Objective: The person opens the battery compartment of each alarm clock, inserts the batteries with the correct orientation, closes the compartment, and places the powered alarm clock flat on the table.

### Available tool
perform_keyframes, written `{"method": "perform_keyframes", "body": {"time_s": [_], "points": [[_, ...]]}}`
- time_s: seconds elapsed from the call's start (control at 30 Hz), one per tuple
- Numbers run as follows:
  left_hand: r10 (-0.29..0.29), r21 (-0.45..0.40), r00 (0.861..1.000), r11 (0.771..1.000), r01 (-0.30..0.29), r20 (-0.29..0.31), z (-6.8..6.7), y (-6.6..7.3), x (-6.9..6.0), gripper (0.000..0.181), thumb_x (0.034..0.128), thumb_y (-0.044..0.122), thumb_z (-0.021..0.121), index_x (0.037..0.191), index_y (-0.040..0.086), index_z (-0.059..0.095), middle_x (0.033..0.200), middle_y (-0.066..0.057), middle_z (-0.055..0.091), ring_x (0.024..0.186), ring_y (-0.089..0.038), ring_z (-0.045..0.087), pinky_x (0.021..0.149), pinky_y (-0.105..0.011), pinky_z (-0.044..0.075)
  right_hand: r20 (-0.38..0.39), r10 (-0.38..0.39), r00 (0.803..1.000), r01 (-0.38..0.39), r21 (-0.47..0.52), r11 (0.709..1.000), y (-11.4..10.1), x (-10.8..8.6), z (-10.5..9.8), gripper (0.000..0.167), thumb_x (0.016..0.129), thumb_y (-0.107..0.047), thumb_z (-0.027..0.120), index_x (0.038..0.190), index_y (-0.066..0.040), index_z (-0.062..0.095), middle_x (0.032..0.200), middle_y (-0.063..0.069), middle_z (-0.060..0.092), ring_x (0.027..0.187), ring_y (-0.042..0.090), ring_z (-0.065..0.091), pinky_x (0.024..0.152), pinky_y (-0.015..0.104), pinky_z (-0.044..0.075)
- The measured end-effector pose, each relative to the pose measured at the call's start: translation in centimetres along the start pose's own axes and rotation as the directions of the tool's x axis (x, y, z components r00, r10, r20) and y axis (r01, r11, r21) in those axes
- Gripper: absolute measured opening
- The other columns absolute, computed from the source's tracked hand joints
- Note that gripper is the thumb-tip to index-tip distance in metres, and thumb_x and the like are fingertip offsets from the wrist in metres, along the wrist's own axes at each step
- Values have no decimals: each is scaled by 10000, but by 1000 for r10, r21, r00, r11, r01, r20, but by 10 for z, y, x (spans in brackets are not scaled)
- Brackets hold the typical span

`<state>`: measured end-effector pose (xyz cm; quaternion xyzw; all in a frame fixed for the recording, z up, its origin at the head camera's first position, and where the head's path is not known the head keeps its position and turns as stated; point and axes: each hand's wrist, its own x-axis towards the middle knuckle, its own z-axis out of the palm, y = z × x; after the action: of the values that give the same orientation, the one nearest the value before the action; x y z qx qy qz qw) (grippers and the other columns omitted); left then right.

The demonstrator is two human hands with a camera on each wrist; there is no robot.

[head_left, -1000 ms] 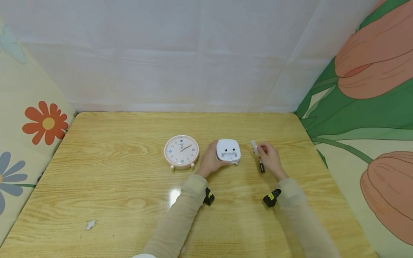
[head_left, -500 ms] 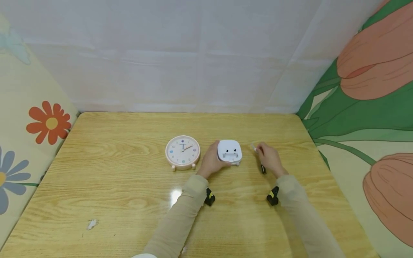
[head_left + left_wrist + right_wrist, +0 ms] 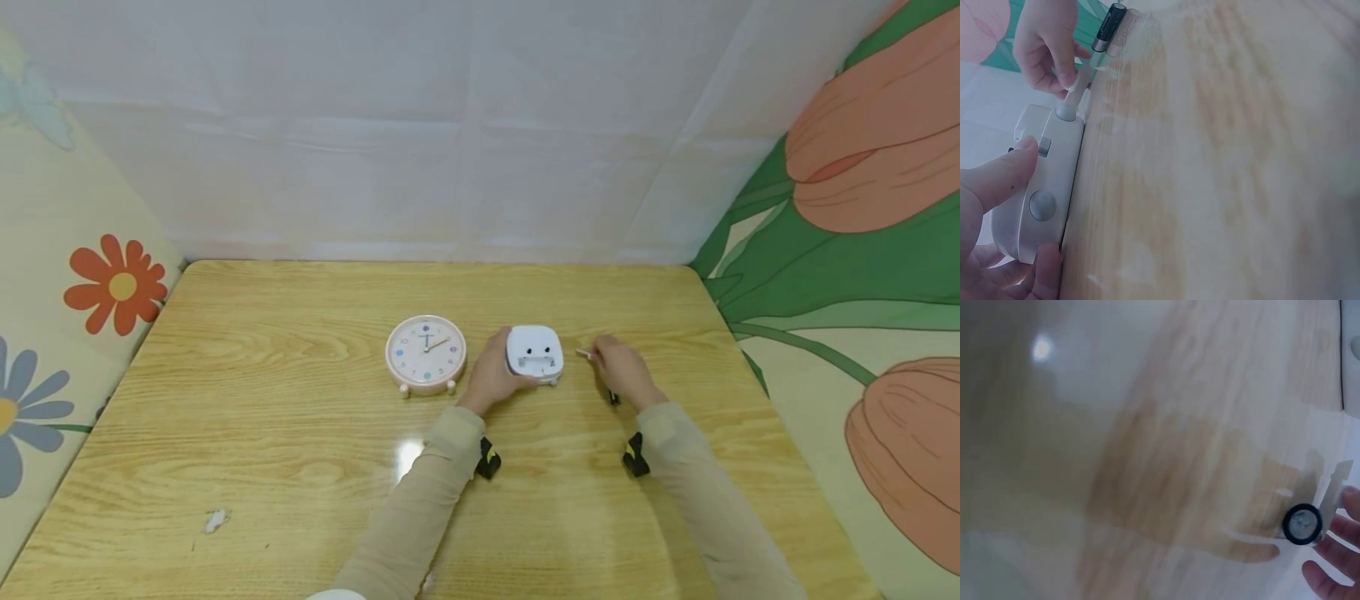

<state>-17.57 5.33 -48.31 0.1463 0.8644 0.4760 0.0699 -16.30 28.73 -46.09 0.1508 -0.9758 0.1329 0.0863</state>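
My left hand (image 3: 491,377) grips the left side of a small white clock (image 3: 534,340), which lies back up with its battery compartment uncovered. In the left wrist view, the thumb presses on the side of the clock (image 3: 1054,172) near a small switch. To the right, my right hand (image 3: 624,371) pinches a thin white battery cover (image 3: 585,353), apart from the clock in the head view. A black battery (image 3: 614,398) lies on the table below that hand, partly hidden by it. The right wrist view shows the battery (image 3: 1302,524) end-on beside the fingers (image 3: 1335,553).
A round pink alarm clock (image 3: 426,352) lies face up to the left of my left hand. The wooden table (image 3: 285,333) meets a white cloth backdrop (image 3: 375,167) at its far edge. A worn patch (image 3: 216,521) marks the tabletop at the front left.
My right hand has turned the battery cover from upright to nearly level, its tip swinging left toward the white clock. My left hand keeps its hold on the clock.
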Motion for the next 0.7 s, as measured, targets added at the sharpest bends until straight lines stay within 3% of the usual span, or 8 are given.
{"method": "perform_keyframes", "body": {"time_s": [0.43, 0.7], "points": [[-20, -1, 1000, 1000, 20, 13, 0, 1, -1, 1029, 621, 266, 838, 1418, 9, 240, 1413, -152, 340, 1269, -276, 345, 1062, -379, 262, 3, -18, 1000, 18, 16, 1000, 4, -3, 3, 86, 771, 20, 644, 747, 6, 563, 769, 130, 557, 714, 298, 540, 635, 440, 467], [-25, -9, 1000, 1000, 25, 13, -1, 3, -2, 1027, 623, 253, 838, 1419, 10, 236, 1413, -151, 341, 1269, -274, 345, 1065, -374, 255, 50, 42, 998, -44, 44, 998, 6, -8, -7, 97, 796, -24, 652, 862, 17, 595, 912, 176, 591, 819, 331, 560, 689, 467, 476]]}}
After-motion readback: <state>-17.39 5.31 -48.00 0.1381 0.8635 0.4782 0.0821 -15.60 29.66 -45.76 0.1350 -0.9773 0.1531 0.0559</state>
